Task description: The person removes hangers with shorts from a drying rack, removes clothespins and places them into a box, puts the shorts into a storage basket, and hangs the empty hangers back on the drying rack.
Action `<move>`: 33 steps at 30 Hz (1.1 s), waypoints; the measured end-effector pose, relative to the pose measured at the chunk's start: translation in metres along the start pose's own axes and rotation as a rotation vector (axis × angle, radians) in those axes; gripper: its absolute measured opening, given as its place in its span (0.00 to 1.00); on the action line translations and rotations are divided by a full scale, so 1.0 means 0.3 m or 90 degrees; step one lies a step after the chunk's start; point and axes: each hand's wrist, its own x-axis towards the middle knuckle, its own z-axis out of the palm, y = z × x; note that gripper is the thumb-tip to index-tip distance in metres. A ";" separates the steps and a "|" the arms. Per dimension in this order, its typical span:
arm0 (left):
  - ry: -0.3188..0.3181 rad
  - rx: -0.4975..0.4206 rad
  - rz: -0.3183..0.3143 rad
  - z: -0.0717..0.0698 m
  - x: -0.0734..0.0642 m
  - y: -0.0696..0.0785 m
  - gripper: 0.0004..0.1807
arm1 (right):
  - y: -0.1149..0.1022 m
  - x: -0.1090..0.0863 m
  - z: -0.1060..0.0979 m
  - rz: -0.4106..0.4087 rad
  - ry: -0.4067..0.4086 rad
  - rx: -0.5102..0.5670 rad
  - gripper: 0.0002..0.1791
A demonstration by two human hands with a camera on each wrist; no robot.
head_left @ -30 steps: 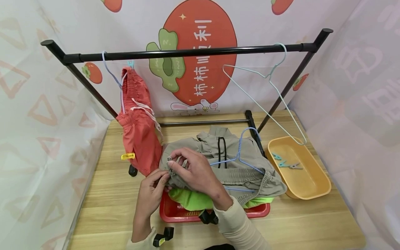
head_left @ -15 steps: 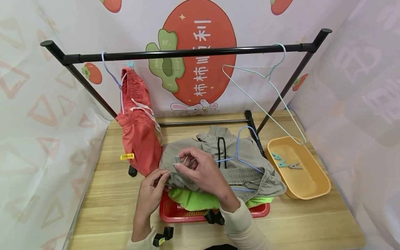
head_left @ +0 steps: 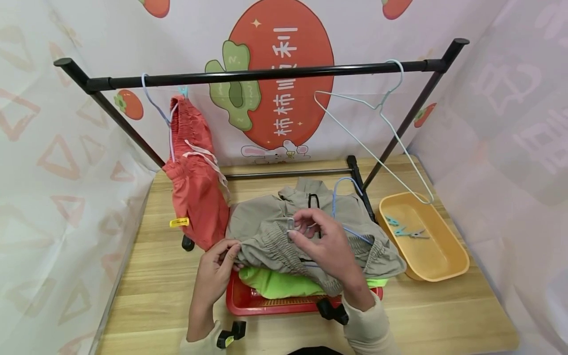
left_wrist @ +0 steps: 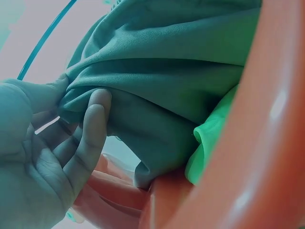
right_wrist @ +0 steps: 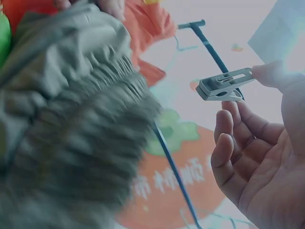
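Grey shorts [head_left: 262,209] with a gathered waistband and black drawstring lie bunched over a red basket [head_left: 266,311]. At their left end my left hand [head_left: 214,271] pinches the fabric between thumb and fingers; the left wrist view shows the folds [left_wrist: 157,71] drawn toward that grip. My right hand [head_left: 327,245] is raised above the shorts and pinches a grey clothespin [right_wrist: 224,86] by its handle end. In the right wrist view the clothespin is apart from the waistband [right_wrist: 105,119]. A blue hanger [head_left: 334,199] lies in the shorts, partly hidden by them and the right hand.
A black rack bar [head_left: 266,75] spans the back. Red shorts [head_left: 193,177] hang at its left, a bare pale green hanger [head_left: 381,111] at its right. Several clothespins [head_left: 401,231] lie in a yellow basin [head_left: 437,264]. Bright green cloth [head_left: 279,285] sits in the red basket.
My right hand has moved right with the clothespin, away from the left hand. More gathered waistband shows between the hands. The left hand keeps its grip in place.
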 end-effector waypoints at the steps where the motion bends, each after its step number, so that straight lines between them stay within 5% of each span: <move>1: 0.000 0.000 -0.001 0.000 0.000 -0.001 0.07 | 0.000 -0.008 -0.017 0.002 0.007 -0.012 0.13; 14: 0.006 0.019 -0.009 -0.008 -0.005 -0.008 0.08 | 0.076 -0.123 -0.217 0.068 0.169 -0.121 0.17; 26: 0.000 0.027 -0.010 -0.004 0.001 -0.005 0.08 | 0.146 -0.218 -0.376 0.200 0.271 -0.127 0.16; 33: -0.002 0.025 -0.010 -0.004 0.002 -0.003 0.07 | 0.202 -0.264 -0.454 0.281 0.320 -0.187 0.17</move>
